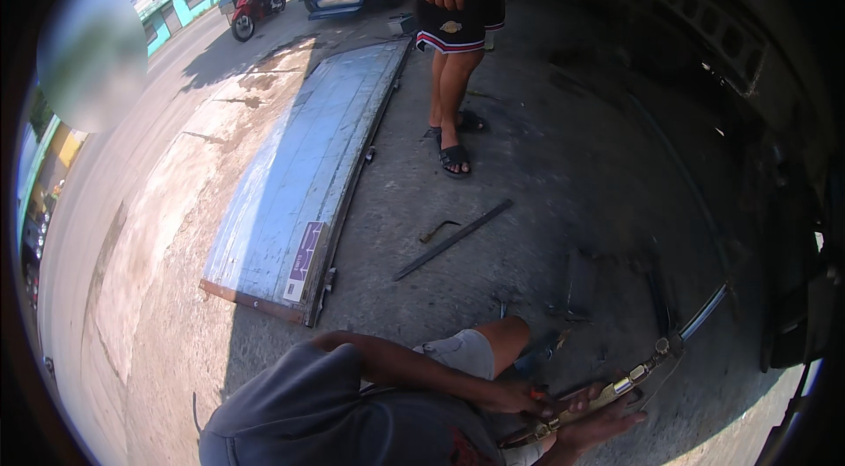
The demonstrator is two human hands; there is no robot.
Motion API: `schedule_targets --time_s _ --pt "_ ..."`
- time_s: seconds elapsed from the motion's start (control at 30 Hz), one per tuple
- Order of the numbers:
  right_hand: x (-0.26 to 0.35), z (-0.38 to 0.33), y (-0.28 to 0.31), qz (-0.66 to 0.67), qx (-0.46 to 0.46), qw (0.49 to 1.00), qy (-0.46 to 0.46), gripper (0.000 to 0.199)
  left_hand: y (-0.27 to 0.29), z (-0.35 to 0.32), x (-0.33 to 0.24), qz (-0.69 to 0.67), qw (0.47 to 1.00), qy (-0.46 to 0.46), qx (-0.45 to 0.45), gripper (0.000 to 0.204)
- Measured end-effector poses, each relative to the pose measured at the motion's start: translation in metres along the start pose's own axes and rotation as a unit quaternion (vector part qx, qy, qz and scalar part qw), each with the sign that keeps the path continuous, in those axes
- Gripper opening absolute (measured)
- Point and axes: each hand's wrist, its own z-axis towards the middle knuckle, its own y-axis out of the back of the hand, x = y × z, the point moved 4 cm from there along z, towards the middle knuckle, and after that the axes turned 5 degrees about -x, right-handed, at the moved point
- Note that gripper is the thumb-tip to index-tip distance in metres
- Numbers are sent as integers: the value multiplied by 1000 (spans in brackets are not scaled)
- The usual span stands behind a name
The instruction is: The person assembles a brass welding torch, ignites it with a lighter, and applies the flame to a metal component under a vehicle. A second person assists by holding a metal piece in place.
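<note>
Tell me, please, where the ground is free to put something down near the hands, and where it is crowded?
Free: the concrete between the long metal panel and the dark flat bar, and behind that bar toward the standing person's sandals. Crowded: around both hands with the brass-coloured tool, where dark parts lie.

Under your hands the tool is metal, brassy yellow along its body with a small bright fitting, and it glints in the sun. Your shirt at the lower centre is matt grey cloth, your shorts a paler woven fabric. The curved panel left of centre is sheet metal, its pale blue paint worn and dull, with rust along the near edge. The flat bar at centre is dark, dull metal. The ground is rough, gritty concrete, stained in patches.
</note>
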Motion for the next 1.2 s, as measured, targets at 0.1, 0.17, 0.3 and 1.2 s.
schedule_targets --time_s 0.1,0.17,0.3,1.2 --pt "0 -1 -2 6 4 1000 -10 96 4 0 1 68 997 -17 22 47" --pt "-1 -1 -2 2 14 1000 -7 97 6 -4 -2 95 994 -45 33 49" --pt "0 -5 9 -1 8 1000 -5 97 -1 -6 -2 149 984 -82 48 48" --pt "-7 -13 35 -28 224 974 2 106 25 153 -309 248 912 -194 -264 24"
